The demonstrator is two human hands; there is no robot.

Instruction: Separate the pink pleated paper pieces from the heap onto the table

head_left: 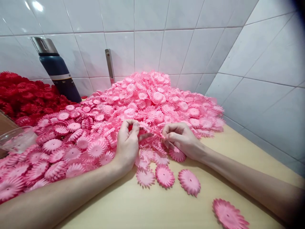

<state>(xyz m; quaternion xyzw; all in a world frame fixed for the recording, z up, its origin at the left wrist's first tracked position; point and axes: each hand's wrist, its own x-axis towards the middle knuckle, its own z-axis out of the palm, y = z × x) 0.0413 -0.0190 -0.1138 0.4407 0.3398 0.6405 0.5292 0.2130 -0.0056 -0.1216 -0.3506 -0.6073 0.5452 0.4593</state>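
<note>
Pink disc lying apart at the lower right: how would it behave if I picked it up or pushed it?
The pink disc looks thin, so it is probably very light. Its rim is cut into narrow petals, so the edge may bend easily. Lying flat on the table, it would likely slide rather than roll.

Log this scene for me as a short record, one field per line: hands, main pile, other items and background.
Left hand: left hand curled at pink petal pieces; exact grip unclear
Right hand: right hand, fingertips pinched on the same pieces
Main pile: pink heap of scalloped discs, behind the hands and spreading left
Apart: one pink disc, front right
Surface: pale table
Left side: red heap, dark blue bottle, clear container
Background: tiled wall, metal strip
</note>
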